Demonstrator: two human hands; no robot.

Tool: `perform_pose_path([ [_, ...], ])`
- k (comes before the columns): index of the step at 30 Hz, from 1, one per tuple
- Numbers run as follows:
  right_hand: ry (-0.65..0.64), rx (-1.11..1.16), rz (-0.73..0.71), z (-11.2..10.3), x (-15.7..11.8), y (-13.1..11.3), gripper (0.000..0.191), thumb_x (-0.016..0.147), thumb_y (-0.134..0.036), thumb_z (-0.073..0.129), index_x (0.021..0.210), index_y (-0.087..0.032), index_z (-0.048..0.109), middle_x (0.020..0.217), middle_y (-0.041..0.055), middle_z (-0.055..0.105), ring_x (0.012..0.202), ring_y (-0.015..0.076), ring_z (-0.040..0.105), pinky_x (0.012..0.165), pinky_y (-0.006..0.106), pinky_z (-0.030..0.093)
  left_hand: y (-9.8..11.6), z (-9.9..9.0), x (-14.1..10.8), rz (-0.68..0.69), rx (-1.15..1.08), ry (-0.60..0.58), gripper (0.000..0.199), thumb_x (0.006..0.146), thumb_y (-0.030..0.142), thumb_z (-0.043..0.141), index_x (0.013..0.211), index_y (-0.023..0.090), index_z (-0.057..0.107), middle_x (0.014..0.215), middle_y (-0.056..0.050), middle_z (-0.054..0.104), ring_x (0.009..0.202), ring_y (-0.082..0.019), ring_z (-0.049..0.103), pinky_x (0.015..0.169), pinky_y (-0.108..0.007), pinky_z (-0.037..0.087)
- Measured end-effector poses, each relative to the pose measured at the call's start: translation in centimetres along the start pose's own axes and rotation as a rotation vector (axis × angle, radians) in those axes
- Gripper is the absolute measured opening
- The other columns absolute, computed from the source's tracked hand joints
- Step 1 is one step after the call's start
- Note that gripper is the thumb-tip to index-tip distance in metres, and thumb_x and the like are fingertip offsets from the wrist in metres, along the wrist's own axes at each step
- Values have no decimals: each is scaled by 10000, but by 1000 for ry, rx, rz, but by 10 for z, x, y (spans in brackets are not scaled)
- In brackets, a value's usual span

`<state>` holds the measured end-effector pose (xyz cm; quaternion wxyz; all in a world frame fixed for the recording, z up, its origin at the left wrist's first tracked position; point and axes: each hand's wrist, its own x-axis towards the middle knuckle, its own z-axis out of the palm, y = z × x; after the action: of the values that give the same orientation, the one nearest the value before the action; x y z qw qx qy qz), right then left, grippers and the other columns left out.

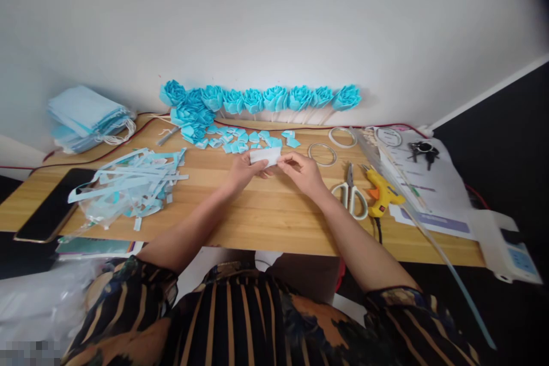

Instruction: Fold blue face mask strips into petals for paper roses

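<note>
A small white rectangular piece of fabric-like material (266,155) is held up between both hands over the middle of the table. My left hand (245,172) pinches its left side, thumb in front. At its right edge, the thumb and fingertips of my right hand (301,170) are closed on it. Just behind lie several small folded blue pieces (242,138). Blue handmade flowers (275,98) on thin stems lean in a row along the wall, with more heaped at the left (193,117).
Cut blue and white strips (137,180) and a phone (54,203) lie left, below stacked face masks (90,111). At right are scissors (350,191), a yellow glue gun (383,193), tape rolls (322,154), keys (424,151), papers (441,177) and a power strip (508,246). A red cable runs behind.
</note>
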<state>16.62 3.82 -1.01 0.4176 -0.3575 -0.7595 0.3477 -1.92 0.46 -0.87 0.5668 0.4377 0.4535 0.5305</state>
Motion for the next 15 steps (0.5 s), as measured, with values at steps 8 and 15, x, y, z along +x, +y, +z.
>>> perform_pose_path([
  [8, 39, 240, 188, 4, 1, 6, 193, 801, -383, 687, 810, -194, 650, 752, -4, 657, 664, 120, 578, 651, 261, 454, -2, -1, 0, 36, 27, -65, 503, 743, 391, 739, 1115, 79, 607, 874, -117, 746, 667, -187, 703, 628, -303, 560],
  [15, 30, 292, 235, 5, 0, 10, 263, 782, -460, 704, 817, -209, 636, 753, 7, 656, 711, 157, 623, 705, 304, 499, -4, -2, -1, 33, 28, -102, 629, 743, 424, 739, 1241, 85, 558, 851, -109, 747, 653, -187, 695, 629, -309, 548],
])
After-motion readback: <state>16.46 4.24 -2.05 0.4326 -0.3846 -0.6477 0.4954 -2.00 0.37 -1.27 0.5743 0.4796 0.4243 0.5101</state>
